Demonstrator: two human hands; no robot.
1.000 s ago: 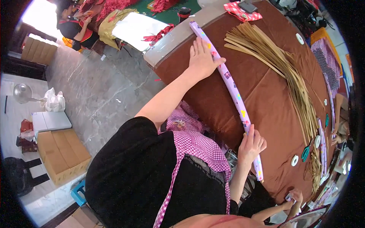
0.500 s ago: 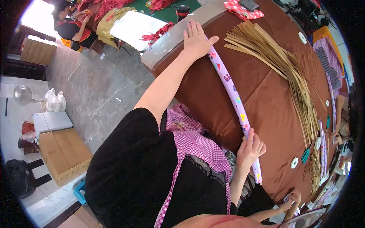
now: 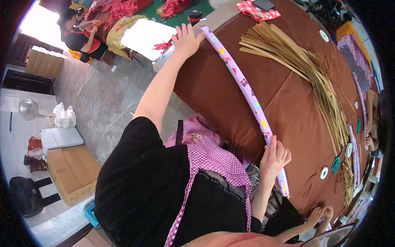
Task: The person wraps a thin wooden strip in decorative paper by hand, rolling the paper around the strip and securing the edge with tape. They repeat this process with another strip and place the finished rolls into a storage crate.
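Left hand (image 3: 186, 41) open, fingers spread wide, at the far end of a lilac printed roll (image 3: 251, 96); thumb right by the tip, contact uncertain from where I stand. Right hand (image 3: 275, 158) half curled over the roll toward its near end. Touching, yes; whether it grips or only presses, cannot tell.

Roll lies lengthwise on the brown-clothed worktop (image 3: 224, 107), the near tip close to the edge by the wearer. Slight bow along its length, though my angle may exaggerate that.

Risks, as I judge them. With one hand bearing on one end only, the roll could pivot and skew. If the wrap is loose, the far end could slacken or spread into a cone. Uneven pressure might crease the print. Folds in the cloth could snag it or make it roll unevenly. A push toward the body could tip the near end off the edge.

To the right: a fanned bundle of tan strips (image 3: 317, 78), well apart from the roll; a white tape ring (image 3: 324, 173) and green-handled scissors (image 3: 335, 164) beyond the right hand. A wide sweep that way might scatter them.
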